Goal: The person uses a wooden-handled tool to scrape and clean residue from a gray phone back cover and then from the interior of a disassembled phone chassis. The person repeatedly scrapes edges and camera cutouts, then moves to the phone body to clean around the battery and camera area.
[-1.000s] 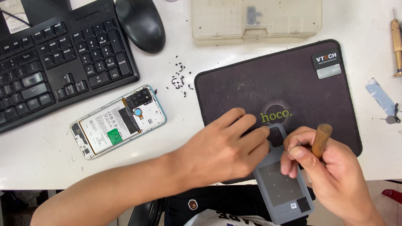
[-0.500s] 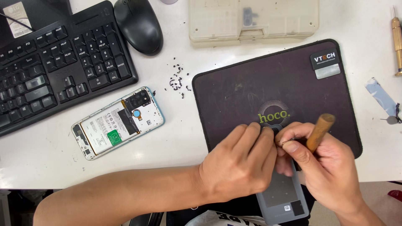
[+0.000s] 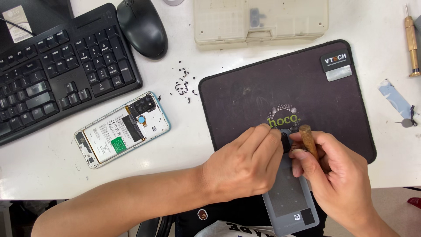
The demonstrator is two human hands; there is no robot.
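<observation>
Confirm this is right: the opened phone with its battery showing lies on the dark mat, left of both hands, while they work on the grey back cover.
Not quite. In the head view the opened phone lies on the white table, beside the dark mat, not on it. The left hand and right hand do work on the grey back cover.

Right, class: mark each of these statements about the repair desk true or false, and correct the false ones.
1. The right hand holds a brown-handled tool. True.
2. The opened phone lies on the dark mat. False: it lies on the white desk, left of the mat.
3. Small dark screws lie between the keyboard and the mat. True.
4. The mouse sits on the mat. False: it sits on the desk beside the keyboard.
5. The left hand rests on the grey phone cover. True.
</observation>
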